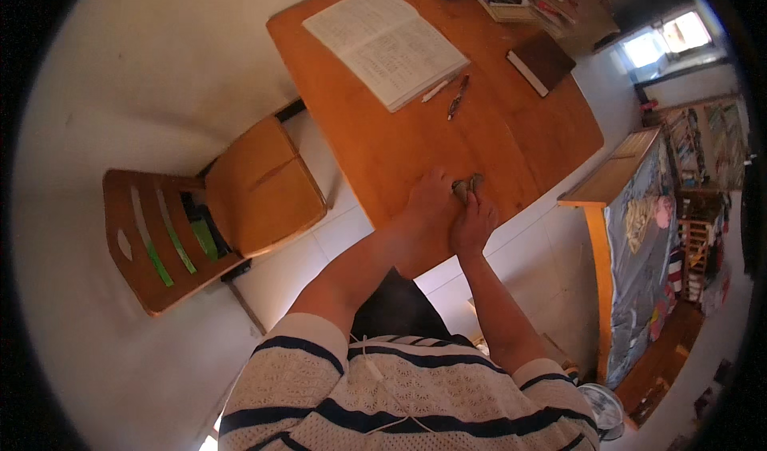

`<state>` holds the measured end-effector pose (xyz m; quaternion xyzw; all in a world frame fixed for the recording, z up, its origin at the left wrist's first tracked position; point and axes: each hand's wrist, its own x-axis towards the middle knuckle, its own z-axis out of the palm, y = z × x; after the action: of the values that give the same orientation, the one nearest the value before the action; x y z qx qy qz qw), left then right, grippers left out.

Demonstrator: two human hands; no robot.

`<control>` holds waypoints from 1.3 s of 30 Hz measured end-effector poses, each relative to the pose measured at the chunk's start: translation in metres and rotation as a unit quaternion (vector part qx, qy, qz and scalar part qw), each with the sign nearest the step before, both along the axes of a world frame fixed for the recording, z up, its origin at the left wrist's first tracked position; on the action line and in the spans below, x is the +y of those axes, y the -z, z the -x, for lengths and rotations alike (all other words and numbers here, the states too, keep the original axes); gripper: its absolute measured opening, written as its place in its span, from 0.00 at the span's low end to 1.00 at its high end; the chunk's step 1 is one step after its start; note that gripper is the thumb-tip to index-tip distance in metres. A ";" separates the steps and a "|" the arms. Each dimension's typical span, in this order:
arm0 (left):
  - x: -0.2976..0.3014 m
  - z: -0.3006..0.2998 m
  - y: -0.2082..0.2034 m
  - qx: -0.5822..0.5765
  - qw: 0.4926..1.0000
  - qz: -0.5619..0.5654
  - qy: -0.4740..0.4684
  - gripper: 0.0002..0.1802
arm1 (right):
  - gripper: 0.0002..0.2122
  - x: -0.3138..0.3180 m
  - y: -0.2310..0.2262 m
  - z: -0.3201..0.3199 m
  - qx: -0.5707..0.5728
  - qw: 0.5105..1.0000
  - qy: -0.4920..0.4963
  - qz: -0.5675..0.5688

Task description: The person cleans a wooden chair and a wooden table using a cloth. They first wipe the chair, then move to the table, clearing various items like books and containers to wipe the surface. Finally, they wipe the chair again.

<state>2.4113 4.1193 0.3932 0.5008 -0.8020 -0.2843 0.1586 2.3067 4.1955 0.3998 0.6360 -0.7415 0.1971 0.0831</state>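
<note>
Above the near part of the wooden table (479,143), my two hands are close together. A small grey-green object (477,182) with a darker part lies between them; its kind is too small and unclear to tell. My right hand (474,221) is closed, its fingers pinching this object from the near right side. My left hand (430,194) is curled against the object's left end, slightly blurred, and its fingertips are partly hidden.
Farther up the table lie an open notebook (387,43), a white pen (435,91), a dark pen (458,98) and a brown book (545,61). A stack of books (523,3) stands at the back. A wooden chair (264,187) is at left, a covered bed (639,251) at right.
</note>
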 end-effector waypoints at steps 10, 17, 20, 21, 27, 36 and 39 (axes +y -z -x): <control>-0.015 0.005 -0.002 0.011 0.996 -0.033 0.084 0.08 | 0.16 -0.008 -0.027 0.000 -0.029 0.997 -0.001 -0.069; -0.076 -0.056 0.027 0.319 0.924 -0.209 -0.031 0.04 | 0.20 -0.153 -0.067 -0.001 -0.214 0.956 0.139 -0.141; -0.149 -0.107 0.015 0.311 0.890 -0.318 -0.096 0.05 | 0.23 -0.228 -0.091 -0.024 -0.205 0.908 0.224 -0.289; -0.177 -0.124 0.005 0.296 0.869 -0.379 -0.115 0.06 | 0.24 -0.242 -0.087 -0.022 -0.201 0.913 0.226 -0.275; -0.281 -0.220 0.017 0.534 0.700 -0.340 -0.331 0.09 | 0.24 -0.290 -0.053 -0.045 -0.215 0.908 0.259 -0.250; -0.366 -0.243 0.013 0.459 0.689 -0.404 -0.389 0.06 | 0.16 -0.307 -0.047 -0.047 -0.223 0.905 0.287 -0.221; -0.381 -0.223 0.003 0.457 0.641 -0.442 -0.430 0.10 | 0.15 -0.306 -0.040 -0.044 -0.207 0.909 0.305 -0.196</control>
<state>2.6342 3.7385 0.3899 0.6063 -0.1007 -0.6972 0.3689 2.3507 3.8895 0.4396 0.3273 -0.9235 0.1399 -0.1427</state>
